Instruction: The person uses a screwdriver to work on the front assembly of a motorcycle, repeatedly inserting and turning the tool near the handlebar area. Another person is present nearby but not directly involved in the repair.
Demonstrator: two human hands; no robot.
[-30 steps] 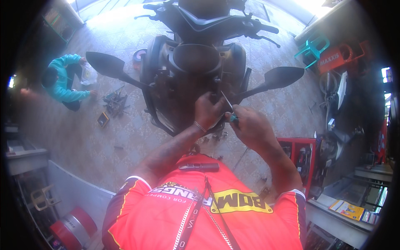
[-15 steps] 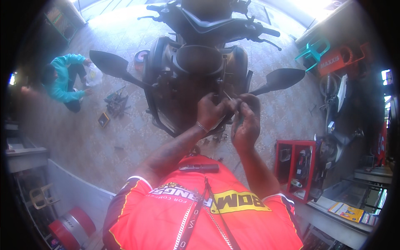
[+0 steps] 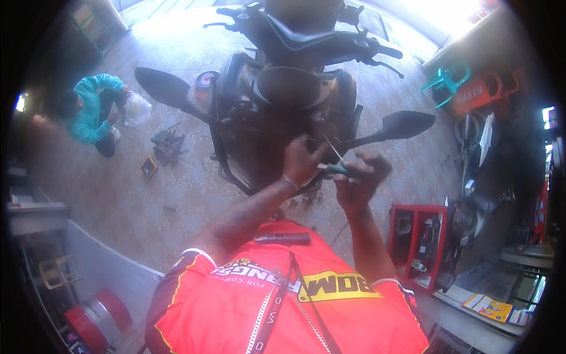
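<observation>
At the left, one mirror [image 3: 162,87] is seen fitted to the dark scooter fairing [image 3: 259,135], against which the left hand [image 3: 302,160] is placed, its fingertips hidden, so its grip cannot be told. Just beside it, the green-handled screwdriver [image 3: 338,169] is gripped in the right hand [image 3: 361,179], its shaft angled toward the fairing. With the second mirror [image 3: 408,125] also fitted, work there is judged under way; how much is done or left cannot be told.

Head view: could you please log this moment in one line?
left hand: at dark motorcycle; right hand: holds green-handled tool; co-worker: at left, by white bag
</observation>
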